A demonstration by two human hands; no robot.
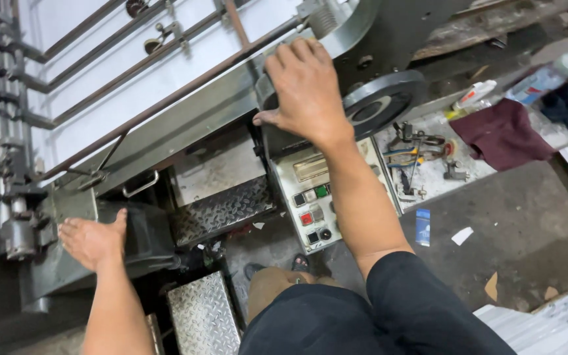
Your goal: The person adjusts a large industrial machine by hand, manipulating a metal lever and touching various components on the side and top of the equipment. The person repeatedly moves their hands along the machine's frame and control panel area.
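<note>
I look down on a large grey printing machine (185, 118) with metal rods across white sheets. My right hand (304, 89) rests on the machine's edge above a control panel (313, 194) with red, green and black buttons, fingers curled over the metal next to a round dark handwheel (382, 98). My left hand (93, 240) lies flat, fingers spread, on a dark cover at the machine's lower left side. Neither hand holds a loose object.
Two diamond-plate steps (221, 210) (202, 315) sit below the machine. Tools lie on a dusty ledge (422, 158) beside a maroon cloth (501, 135) and a plastic bottle (553, 72). Paper scraps dot the concrete floor (527, 223). A stack of white sheets (560, 322) is at lower right.
</note>
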